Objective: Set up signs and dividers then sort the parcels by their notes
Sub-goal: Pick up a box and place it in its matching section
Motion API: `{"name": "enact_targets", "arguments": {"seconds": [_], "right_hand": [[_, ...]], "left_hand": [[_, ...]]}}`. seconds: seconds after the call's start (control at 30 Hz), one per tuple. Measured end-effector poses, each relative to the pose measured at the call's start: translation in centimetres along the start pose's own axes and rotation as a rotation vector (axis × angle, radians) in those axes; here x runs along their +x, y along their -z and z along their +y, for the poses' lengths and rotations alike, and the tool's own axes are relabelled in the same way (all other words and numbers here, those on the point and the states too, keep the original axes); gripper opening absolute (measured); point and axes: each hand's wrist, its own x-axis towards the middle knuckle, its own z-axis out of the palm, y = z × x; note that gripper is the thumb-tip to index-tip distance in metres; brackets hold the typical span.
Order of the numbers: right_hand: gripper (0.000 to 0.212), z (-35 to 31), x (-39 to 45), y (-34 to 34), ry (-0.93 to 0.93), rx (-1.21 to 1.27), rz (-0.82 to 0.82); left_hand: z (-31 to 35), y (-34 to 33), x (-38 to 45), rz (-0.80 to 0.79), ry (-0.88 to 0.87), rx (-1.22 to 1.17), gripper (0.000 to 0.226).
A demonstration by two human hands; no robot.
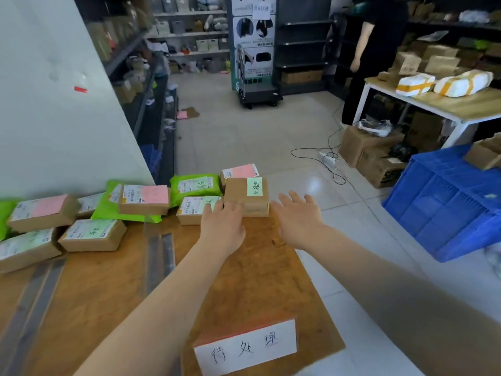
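The brown parcel (245, 198) with a green note sits at the table's (108, 280) far edge, left hand (222, 221) touching it with straight fingers, right hand (296, 216) spread just beside it.

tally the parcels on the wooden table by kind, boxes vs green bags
boxes: 7
green bags: 3
half-hidden parcel, kind unclear: 1
total: 11
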Motion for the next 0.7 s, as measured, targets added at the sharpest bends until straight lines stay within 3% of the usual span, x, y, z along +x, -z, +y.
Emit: {"name": "enact_targets", "arguments": {"seconds": [0.2, 0.37, 0.7], "right_hand": [[0.06, 3.6, 6.3, -1.7, 0.113, -0.006, -0.015], [0.058, 5.6, 12.0, -3.8, 0.243, 0.044, -0.031], [0.05, 8.0, 23.8, -9.7, 0.408, 0.288, -0.029]], "left_hand": [[0.8, -1.7, 4.8, -0.062, 0.109, 0.022, 0.047], [1.8, -4.0, 8.5, -0.172, 0.208, 0.062, 0.057], [2.5, -8.9, 13.7, -0.309, 0.435, -0.017, 0.061]]}}
